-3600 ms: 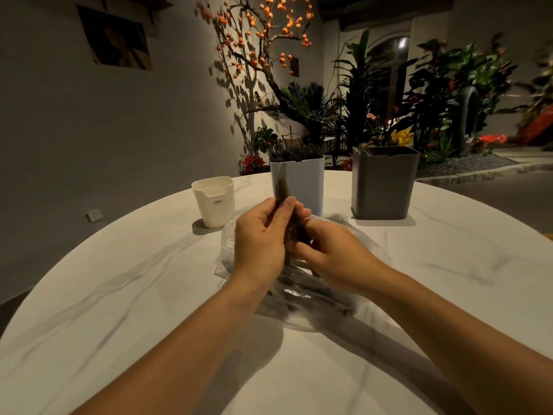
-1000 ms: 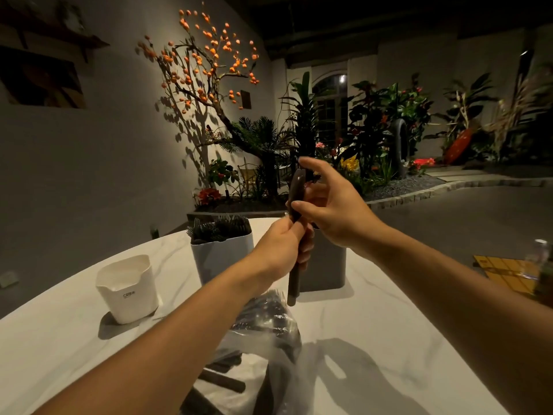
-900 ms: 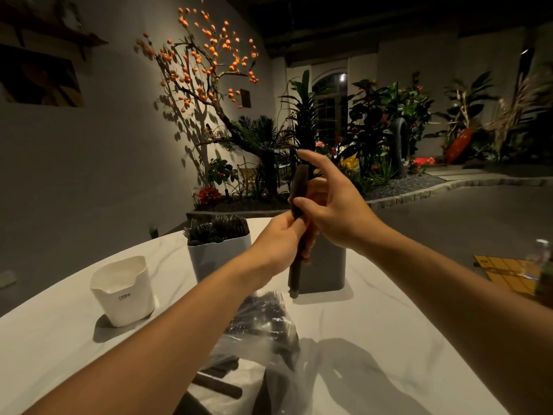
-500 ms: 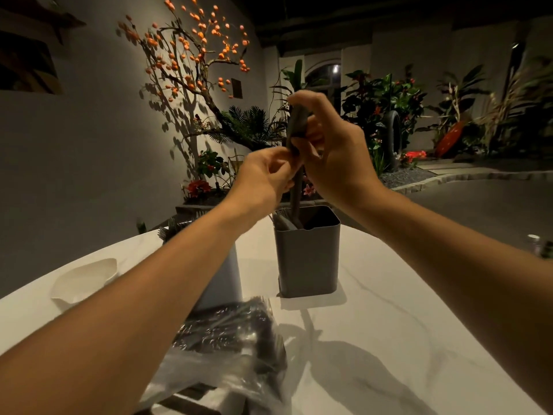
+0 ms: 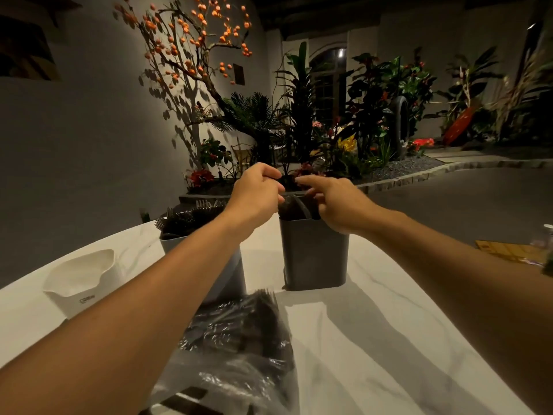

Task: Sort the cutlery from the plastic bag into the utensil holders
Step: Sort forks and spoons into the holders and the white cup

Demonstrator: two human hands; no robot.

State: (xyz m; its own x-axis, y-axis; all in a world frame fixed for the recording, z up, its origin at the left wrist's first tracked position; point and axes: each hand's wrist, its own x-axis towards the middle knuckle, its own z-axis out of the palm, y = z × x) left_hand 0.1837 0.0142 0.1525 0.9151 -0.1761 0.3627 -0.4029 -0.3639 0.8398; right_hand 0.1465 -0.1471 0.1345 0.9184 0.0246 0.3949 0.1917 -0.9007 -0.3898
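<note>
Both hands meet over the mouth of the dark grey holder, the landmark for what follows. The left hand is curled, its fingertips pinched together at the holder's near-left rim; whether they hold anything cannot be told. The right hand is loosely spread and grasps nothing visible, its fingers reaching over the opening. Dark cutlery pieces stand inside, just under the fingers.

Risks, as judged from this arrangement: the holder is tall for its footprint and both hands bear on its top, so a sideways push or a snagged finger on withdrawal could tip it. A piece leaning on the rim could also spring out as the hands lift. The left forearm passes directly over the pale holder, immediately left of the grey one and packed with upright forks; a lowered arm would catch the tines or shove that holder.

Room: right of the grey holder the worktop lies bare toward its curved edge, giving the right hand a free exit. In front lies the plastic bag with the unsorted cutlery, close enough for a retreating wrist to drag. Far left stands a white holder, near the worktop's rim, with little margin behind it.
</note>
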